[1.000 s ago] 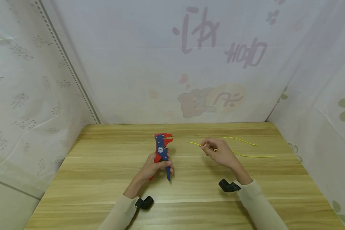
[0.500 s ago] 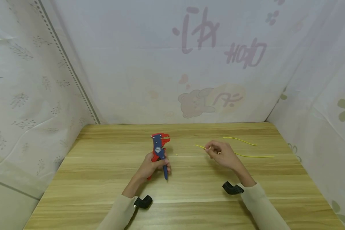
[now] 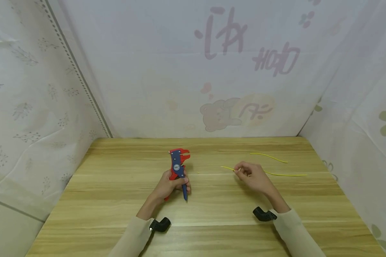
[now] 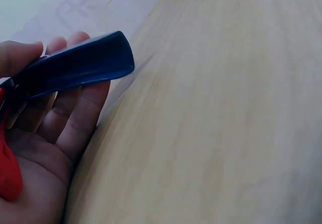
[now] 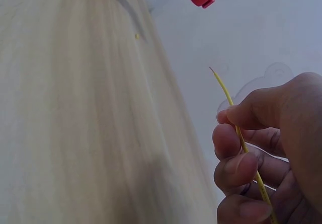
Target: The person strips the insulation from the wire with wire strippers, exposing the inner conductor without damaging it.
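Observation:
My left hand [image 3: 168, 186] grips a red and blue wire stripper [image 3: 177, 160], its head pointing away from me. The left wrist view shows the tool's blue handle [image 4: 85, 63] lying across the fingers, with part of the red handle [image 4: 9, 171] by the palm. Between thumb and index finger, my right hand [image 3: 255, 177] pinches a thin yellow wire [image 3: 227, 167]. Close up, that wire's [image 5: 224, 89] tip is bare copper, and its length runs down past the curled fingers. The wire's end points left, apart from the stripper.
Two more yellow wires lie on the wooden table [image 3: 212, 214]: one farther back [image 3: 270, 157], one just right of my right hand [image 3: 286, 175]. A tiny yellow bit [image 3: 198, 172] sits between the hands. Printed cloth [image 3: 148, 71] hangs behind the table.
My right hand has moved right and slightly toward me, carrying the pinched wire away from the stripper. The left hand and stripper have shifted slightly left.

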`<state>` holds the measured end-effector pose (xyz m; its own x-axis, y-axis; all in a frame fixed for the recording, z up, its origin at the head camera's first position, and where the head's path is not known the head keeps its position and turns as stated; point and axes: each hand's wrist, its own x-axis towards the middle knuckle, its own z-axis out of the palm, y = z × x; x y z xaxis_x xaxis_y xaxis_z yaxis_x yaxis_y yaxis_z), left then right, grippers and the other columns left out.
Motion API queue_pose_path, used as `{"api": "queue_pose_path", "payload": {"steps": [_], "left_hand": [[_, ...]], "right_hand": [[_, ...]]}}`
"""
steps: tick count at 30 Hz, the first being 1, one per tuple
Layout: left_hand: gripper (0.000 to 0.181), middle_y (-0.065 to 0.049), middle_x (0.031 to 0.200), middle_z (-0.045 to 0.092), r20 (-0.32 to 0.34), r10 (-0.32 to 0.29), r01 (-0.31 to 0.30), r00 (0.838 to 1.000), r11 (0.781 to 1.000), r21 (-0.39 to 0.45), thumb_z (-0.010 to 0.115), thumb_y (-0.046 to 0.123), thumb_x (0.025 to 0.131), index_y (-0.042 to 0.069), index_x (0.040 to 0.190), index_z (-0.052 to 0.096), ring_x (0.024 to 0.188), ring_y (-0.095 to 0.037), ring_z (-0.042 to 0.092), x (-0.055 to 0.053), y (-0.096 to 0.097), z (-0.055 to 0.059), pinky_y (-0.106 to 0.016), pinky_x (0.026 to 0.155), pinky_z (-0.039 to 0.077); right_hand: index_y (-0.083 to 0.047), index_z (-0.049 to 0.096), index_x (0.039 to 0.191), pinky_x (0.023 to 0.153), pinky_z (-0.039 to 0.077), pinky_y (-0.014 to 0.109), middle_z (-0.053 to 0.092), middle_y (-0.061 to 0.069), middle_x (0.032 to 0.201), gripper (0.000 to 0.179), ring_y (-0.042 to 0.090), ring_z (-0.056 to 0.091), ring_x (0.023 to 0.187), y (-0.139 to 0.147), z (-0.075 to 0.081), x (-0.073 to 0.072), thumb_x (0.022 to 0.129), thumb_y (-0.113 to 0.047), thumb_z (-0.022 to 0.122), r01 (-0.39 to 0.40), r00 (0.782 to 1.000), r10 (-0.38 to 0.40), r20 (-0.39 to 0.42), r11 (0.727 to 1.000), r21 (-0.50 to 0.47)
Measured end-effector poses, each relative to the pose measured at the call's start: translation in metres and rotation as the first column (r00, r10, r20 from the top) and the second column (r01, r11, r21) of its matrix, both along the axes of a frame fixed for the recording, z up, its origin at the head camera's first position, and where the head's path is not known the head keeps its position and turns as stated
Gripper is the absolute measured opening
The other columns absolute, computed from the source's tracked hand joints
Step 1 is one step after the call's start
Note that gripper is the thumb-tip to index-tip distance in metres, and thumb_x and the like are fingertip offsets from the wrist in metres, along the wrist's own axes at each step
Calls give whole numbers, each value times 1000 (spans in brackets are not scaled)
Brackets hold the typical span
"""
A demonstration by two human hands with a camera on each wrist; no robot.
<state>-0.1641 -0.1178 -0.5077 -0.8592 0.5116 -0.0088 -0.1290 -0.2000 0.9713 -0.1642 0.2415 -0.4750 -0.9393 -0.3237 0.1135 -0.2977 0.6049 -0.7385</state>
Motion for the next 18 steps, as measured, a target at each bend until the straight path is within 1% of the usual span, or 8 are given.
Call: {"api": "queue_pose_path", "payload": {"steps": [4,8,12,18], "left_hand": [[45,-11,88,71,-9,-17,17,1000,1000,-12,66,6,98,-19,123,39,80,-23,73,-1,0,-2,-43,81,65],[47,-9,88,71,-10,-24,24,1000,1000,-12,67,7,98,-20,124,38,80,-22,73,-2,2,-3,-44,81,65],[47,-9,87,72,3,-8,8,1000,1000,-20,68,7,97,-19,124,38,79,-22,73,-2,2,-4,-43,80,65],[45,-11,86,71,2,11,-11,1000,999,-30,68,4,96,-18,123,40,78,-23,73,-1,1,-4,-43,80,65]], "right_hand": [[-9,72,106,52,43,22,65,3,71,14,6,51,56,4,-5,2,102,-20,64,8,1000,-8,-1,1000,9],[-11,72,106,53,43,23,66,1,73,13,6,51,57,8,-8,4,102,-21,64,12,1000,-12,0,1000,22],[-11,72,106,53,42,22,66,-2,73,13,5,50,57,11,-11,4,102,-21,64,10,1000,-10,-6,999,35],[-11,73,103,55,42,22,65,-4,71,10,3,48,55,17,-16,5,100,-19,66,16,1000,-15,-21,999,34]]}}
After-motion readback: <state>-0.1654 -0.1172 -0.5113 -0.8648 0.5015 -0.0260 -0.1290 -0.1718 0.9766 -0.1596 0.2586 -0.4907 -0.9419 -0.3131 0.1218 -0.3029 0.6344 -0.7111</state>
